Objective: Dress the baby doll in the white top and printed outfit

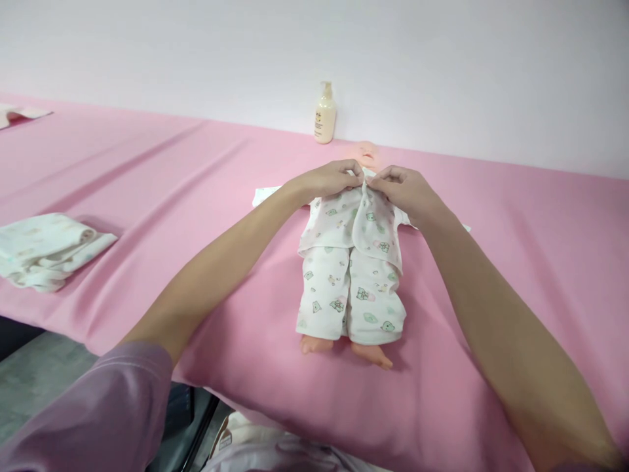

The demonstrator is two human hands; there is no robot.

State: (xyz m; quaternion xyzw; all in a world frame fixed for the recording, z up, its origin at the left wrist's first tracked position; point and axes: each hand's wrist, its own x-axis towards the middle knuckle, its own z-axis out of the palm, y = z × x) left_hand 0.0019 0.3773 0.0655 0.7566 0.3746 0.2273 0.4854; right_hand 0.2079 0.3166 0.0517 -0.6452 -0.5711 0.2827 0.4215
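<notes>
A baby doll lies on its back, feet toward me, dressed in a white printed jacket and matching pants. At the jacket's neck, both hands pinch the front edges close together. My left hand is closed on the cloth from the left side. From the right, my right hand also pinches the jacket with thumb and fingers. Whatever fastener may be between the fingertips is too small to make out. Below the hands, the jacket's front overlaps, and its sleeves stretch out to both sides.
A pink sheet covers the table. Behind the doll's head, a cream pump bottle stands near the white wall. Folded white cloth lies at the left, with another piece of cloth farther back. The table's front edge runs close to me.
</notes>
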